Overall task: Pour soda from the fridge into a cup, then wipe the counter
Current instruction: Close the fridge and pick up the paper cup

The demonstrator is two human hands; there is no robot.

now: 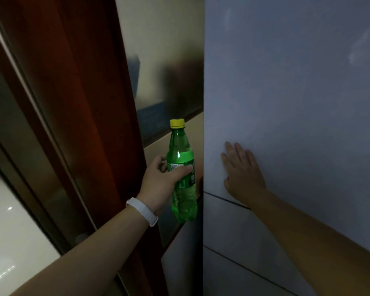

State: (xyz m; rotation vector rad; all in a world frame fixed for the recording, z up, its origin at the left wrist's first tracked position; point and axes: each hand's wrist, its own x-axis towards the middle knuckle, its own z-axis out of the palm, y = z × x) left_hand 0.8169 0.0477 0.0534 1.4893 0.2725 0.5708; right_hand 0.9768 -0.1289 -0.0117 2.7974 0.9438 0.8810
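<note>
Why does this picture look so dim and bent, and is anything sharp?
Head view: dim room light muddies colours; the wide lens bows the wooden door frame at left; the green bottle in the left hand is fairly sharp; faint glare streaks mark the fridge door above the right hand.

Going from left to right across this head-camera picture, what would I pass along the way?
Red-brown wooden door frame → white wristband → left hand gripping the green soda bottle → right hand, laid flat on the pale fridge door.
</note>
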